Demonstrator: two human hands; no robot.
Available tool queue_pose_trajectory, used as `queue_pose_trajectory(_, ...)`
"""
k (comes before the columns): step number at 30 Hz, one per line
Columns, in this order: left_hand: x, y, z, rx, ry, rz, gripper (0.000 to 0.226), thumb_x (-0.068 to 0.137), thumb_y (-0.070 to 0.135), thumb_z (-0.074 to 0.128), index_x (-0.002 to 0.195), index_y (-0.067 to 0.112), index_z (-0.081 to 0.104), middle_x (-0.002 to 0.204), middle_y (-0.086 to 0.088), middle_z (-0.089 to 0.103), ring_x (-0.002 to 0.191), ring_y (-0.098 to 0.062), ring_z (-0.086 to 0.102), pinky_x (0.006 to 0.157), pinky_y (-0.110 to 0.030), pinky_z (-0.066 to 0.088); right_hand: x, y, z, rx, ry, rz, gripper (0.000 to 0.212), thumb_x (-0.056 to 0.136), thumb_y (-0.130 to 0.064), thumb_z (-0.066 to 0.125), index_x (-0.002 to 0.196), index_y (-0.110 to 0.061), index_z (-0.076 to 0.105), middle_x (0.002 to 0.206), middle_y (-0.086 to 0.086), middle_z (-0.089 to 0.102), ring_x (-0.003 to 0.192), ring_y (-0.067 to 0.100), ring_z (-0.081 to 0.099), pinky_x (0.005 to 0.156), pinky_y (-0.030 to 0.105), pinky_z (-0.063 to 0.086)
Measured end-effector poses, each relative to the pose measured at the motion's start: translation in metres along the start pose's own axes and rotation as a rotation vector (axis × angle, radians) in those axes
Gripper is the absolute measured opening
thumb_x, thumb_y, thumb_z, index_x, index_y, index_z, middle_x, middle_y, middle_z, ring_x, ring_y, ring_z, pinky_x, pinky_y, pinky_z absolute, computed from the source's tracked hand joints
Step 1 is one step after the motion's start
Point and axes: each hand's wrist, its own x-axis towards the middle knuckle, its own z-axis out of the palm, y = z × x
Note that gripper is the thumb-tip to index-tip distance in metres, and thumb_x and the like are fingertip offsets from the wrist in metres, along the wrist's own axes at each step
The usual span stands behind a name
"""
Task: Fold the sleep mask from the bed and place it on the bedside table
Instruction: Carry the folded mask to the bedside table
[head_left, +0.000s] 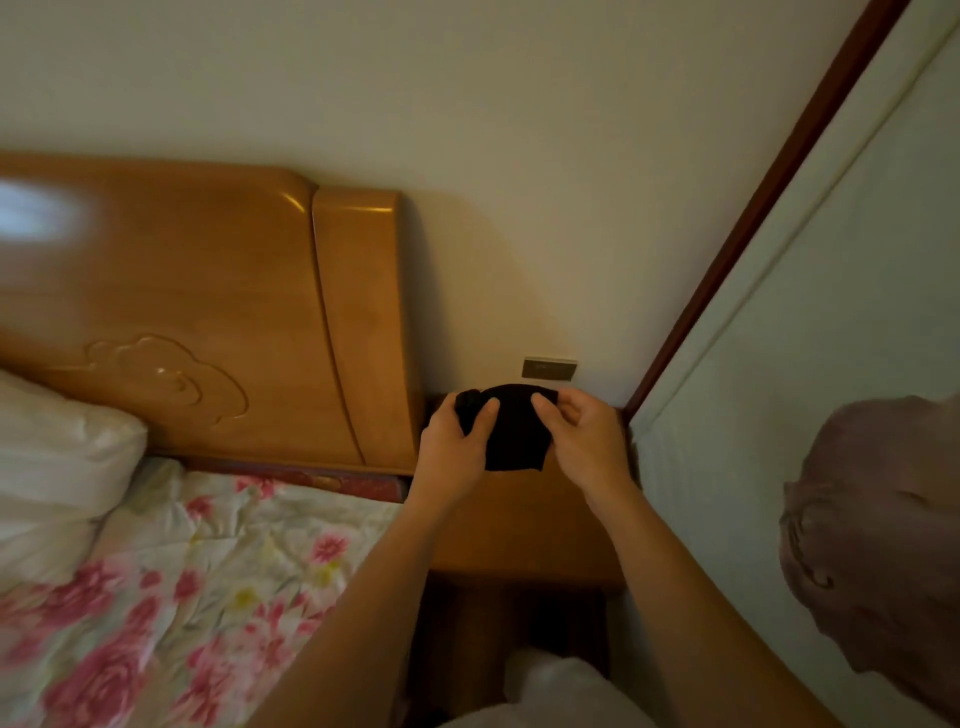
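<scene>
The black sleep mask (514, 431) hangs folded between both my hands, above the back part of the wooden bedside table (524, 535). My left hand (457, 441) grips its left end, where the fabric bunches into a dark lump. My right hand (587, 436) pinches its upper right edge with thumb and fingers. The mask's lower edge hangs close to the tabletop; whether it touches is unclear.
The bed with a floral sheet (208, 571) and a white pillow (57, 467) lies to the left, under a wooden headboard (208, 312). A wall plate (549, 369) sits just behind the mask. On the right stands a pale panel (831, 364) with a mauve cloth (883, 545).
</scene>
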Motion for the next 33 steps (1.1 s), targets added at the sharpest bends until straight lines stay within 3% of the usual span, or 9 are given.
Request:
queue_pose_trajectory(4,0.039,0.004,0.018,0.061,0.046,-0.006,0.028,0.099,0.037,0.057,0.119,0.018,0.060,0.104,0.008,0.070,0.095,-0.005,0.068,0.065,-0.012,0.055,0.050,0.008,-0.004,-0.016,-0.006,0.023,0.032,0.095,-0.036,0.060,0.116,-0.014,0.069,0.100,-0.006,0.073,0.094,0.006,0.068,0.080,0.029,0.059)
queue_pose_trajectory(8,0.067,-0.002,0.037,0.033,0.075,-0.040,0.018,0.099,0.033,0.058,0.113,0.022,0.060,0.097,0.015,0.067,0.083,0.007,0.066,0.061,-0.005,0.050,0.084,0.018,-0.005,-0.062,-0.021,0.028,0.031,0.094,-0.037,0.060,0.113,-0.014,0.069,0.091,-0.012,0.070,0.087,0.005,0.068,0.072,0.025,0.059)
queue_pose_trajectory(14,0.109,-0.026,0.056,0.088,-0.042,-0.089,0.031,0.098,0.031,0.060,0.123,0.014,0.057,0.107,0.002,0.068,0.092,-0.008,0.066,0.063,-0.011,0.054,0.121,0.041,-0.016,-0.120,-0.021,0.103,0.029,0.094,-0.033,0.062,0.110,-0.012,0.071,0.102,0.003,0.074,0.095,0.018,0.070,0.085,0.047,0.058)
queue_pose_trajectory(19,0.143,-0.050,0.068,0.143,-0.110,-0.156,0.038,0.098,0.034,0.059,0.131,0.015,0.055,0.112,0.001,0.067,0.100,-0.015,0.066,0.064,-0.012,0.051,0.139,0.062,-0.009,-0.134,0.016,0.176,0.028,0.094,-0.032,0.062,0.115,-0.016,0.068,0.105,0.000,0.072,0.098,0.015,0.067,0.088,0.045,0.058)
queue_pose_trajectory(27,0.175,-0.115,0.113,0.190,-0.195,-0.257,0.024,0.098,0.035,0.057,0.120,0.023,0.056,0.109,0.004,0.064,0.097,-0.014,0.062,0.065,-0.019,0.049,0.150,0.132,-0.012,-0.071,0.003,0.367,0.045,0.083,-0.029,0.076,0.123,-0.016,0.060,0.105,-0.008,0.066,0.098,0.010,0.064,0.085,0.034,0.057)
queue_pose_trajectory(30,0.183,-0.145,0.133,0.224,-0.243,-0.284,0.016,0.099,0.033,0.055,0.114,0.028,0.054,0.106,0.007,0.061,0.093,-0.013,0.060,0.063,-0.020,0.048,0.155,0.166,-0.015,-0.029,-0.025,0.441,0.046,0.082,-0.022,0.078,0.124,-0.019,0.058,0.107,-0.009,0.065,0.103,0.013,0.065,0.082,0.043,0.060)
queue_pose_trajectory(33,0.190,-0.172,0.151,0.301,-0.333,-0.256,0.016,0.101,0.031,0.053,0.116,0.027,0.051,0.102,0.011,0.055,0.088,-0.009,0.057,0.059,-0.015,0.044,0.164,0.200,-0.017,-0.030,-0.017,0.487,0.051,0.081,-0.017,0.078,0.127,-0.011,0.056,0.115,0.003,0.067,0.108,0.024,0.066,0.082,0.053,0.059)
